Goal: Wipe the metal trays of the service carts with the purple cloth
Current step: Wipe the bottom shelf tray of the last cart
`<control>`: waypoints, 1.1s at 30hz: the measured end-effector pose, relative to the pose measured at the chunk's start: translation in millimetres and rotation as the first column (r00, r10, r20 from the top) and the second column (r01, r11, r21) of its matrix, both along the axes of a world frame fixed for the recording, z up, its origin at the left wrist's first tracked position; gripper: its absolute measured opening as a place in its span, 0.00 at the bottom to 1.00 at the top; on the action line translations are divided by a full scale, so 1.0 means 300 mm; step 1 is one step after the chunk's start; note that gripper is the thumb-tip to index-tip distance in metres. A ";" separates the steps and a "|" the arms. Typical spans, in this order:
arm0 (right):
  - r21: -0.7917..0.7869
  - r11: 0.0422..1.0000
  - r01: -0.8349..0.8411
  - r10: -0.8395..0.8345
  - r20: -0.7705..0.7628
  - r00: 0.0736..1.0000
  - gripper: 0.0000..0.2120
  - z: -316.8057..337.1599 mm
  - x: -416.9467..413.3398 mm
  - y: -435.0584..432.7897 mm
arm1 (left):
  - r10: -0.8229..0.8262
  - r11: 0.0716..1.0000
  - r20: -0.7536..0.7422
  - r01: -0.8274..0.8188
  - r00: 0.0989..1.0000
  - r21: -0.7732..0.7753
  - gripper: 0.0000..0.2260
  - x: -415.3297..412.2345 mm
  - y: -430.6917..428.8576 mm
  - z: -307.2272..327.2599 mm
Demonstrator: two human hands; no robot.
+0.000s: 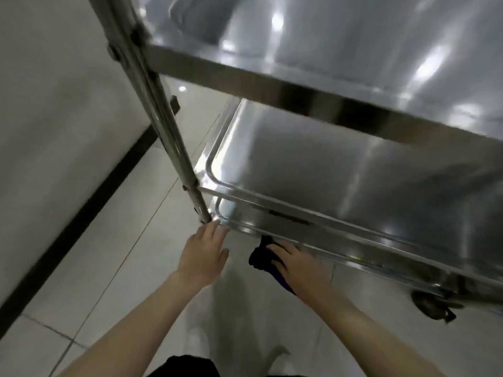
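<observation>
Your right hand (298, 265): fingers curled round purple cloth (260, 258) at lowest tray (381, 265) rim. Left hand (202, 253): fingers straight, touching corner. Risk: caster (432, 306) rolls under push; cloth slips off.

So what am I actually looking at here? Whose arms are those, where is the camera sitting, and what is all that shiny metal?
There is no machine here: these are a person's two bare arms, filmed by a wide-angle camera worn on the head, looking forward and down. The shiny metal is a stainless steel service cart with three stacked trays: the top tray, the middle tray and the lowest tray near the pale tiled floor, joined by an upright metal post. A dark caster wheel shows at the right. The left hand is open, its fingertips at the lowest tray's corner beside the post. The right hand grips a dark purple cloth against that tray's front rim. The picture is blurred.
</observation>
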State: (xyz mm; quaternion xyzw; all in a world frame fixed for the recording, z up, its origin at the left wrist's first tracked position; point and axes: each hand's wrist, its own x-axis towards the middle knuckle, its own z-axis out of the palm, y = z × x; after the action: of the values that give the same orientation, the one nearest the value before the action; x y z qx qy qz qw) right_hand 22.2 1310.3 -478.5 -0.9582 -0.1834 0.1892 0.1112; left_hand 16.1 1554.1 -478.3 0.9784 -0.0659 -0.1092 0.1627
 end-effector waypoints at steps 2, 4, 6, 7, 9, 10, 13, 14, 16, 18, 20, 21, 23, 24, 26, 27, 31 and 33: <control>0.035 0.999 0.000 -0.003 0.087 0.996 0.17 -0.172 0.076 0.017 | -0.026 0.999 0.074 0.024 0.997 0.025 0.21 0.049 0.020 -0.179; 0.059 0.998 0.004 -0.016 0.218 0.976 0.17 -0.324 0.148 0.038 | -0.039 0.999 0.148 0.034 0.988 0.033 0.21 0.099 0.030 -0.349; 0.038 0.999 -0.005 -0.009 0.371 0.929 0.16 -0.467 0.214 0.056 | -0.040 0.999 0.222 0.039 0.974 0.006 0.21 0.146 0.024 -0.510; 0.022 1.000 -0.009 -0.001 0.426 0.905 0.17 -0.531 0.236 0.066 | -0.026 1.000 0.239 0.025 0.971 0.006 0.22 0.167 0.017 -0.581; -0.017 1.000 -0.024 0.029 0.486 0.874 0.18 -0.652 0.265 0.082 | 0.030 0.999 0.257 -0.033 0.966 0.005 0.24 0.206 0.001 -0.710; -0.023 0.999 -0.036 0.042 0.500 0.865 0.18 -0.708 0.273 0.085 | 0.055 0.998 0.276 -0.057 0.960 0.000 0.25 0.224 -0.003 -0.764; 0.042 0.998 -0.042 0.015 0.508 0.861 0.16 -0.831 0.259 0.088 | 0.070 0.996 0.346 -0.083 0.936 0.023 0.24 0.241 -0.011 -0.878; 0.092 0.995 -0.023 -0.027 0.502 0.864 0.16 -0.852 0.251 0.089 | 0.058 0.996 0.359 -0.079 0.931 0.043 0.24 0.237 -0.014 -0.902; 0.183 0.983 0.014 -0.104 0.489 0.866 0.15 -0.879 0.243 0.090 | 0.023 0.994 0.382 -0.063 0.924 0.093 0.25 0.224 -0.010 -0.945; 0.190 0.981 0.027 -0.113 0.457 0.882 0.16 -0.887 0.257 0.087 | -0.047 0.990 0.392 -0.009 0.919 0.141 0.27 0.220 0.009 -0.973; 0.130 0.991 0.040 -0.090 0.402 0.911 0.18 -0.893 0.308 0.078 | -0.130 0.985 0.396 0.073 0.909 0.157 0.26 0.245 0.041 -0.992; 0.104 0.993 0.048 -0.085 0.379 0.922 0.19 -0.900 0.348 0.071 | -0.154 0.983 0.395 0.101 0.906 0.152 0.26 0.262 0.058 -1.000; 0.106 0.990 0.094 -0.124 0.330 0.936 0.20 -0.914 0.456 0.053 | -0.179 0.982 0.411 0.137 0.894 0.130 0.25 0.293 0.086 -1.016; 0.121 0.984 0.129 -0.162 0.316 0.935 0.20 -0.913 0.522 0.043 | -0.190 0.981 0.426 0.154 0.884 0.117 0.25 0.304 0.095 -1.024; 0.149 0.964 0.219 -0.256 0.312 0.915 0.20 -0.901 0.667 0.025 | -0.208 0.978 0.470 0.186 0.858 0.094 0.25 0.325 0.102 -1.037; 0.159 0.951 0.266 -0.304 0.315 0.899 0.19 -0.895 0.733 0.017 | -0.213 0.977 0.493 0.196 0.844 0.085 0.25 0.339 0.107 -1.037; 0.142 0.931 0.336 -0.364 0.322 0.874 0.20 -0.881 0.798 0.045 | -0.243 0.970 0.492 0.223 0.836 0.099 0.27 0.389 0.119 -1.012; 0.145 0.966 0.215 -0.252 0.323 0.912 0.19 -0.887 0.695 0.070 | -0.252 0.968 0.462 0.224 0.850 0.115 0.28 0.410 0.119 -1.002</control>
State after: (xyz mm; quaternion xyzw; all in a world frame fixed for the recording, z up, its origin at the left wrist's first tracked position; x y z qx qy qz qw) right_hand 230.8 1331.3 -744.6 -0.9841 -0.0936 -0.0029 0.1508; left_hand 139.2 1589.9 -778.9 0.9638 -0.2211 0.1118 0.0991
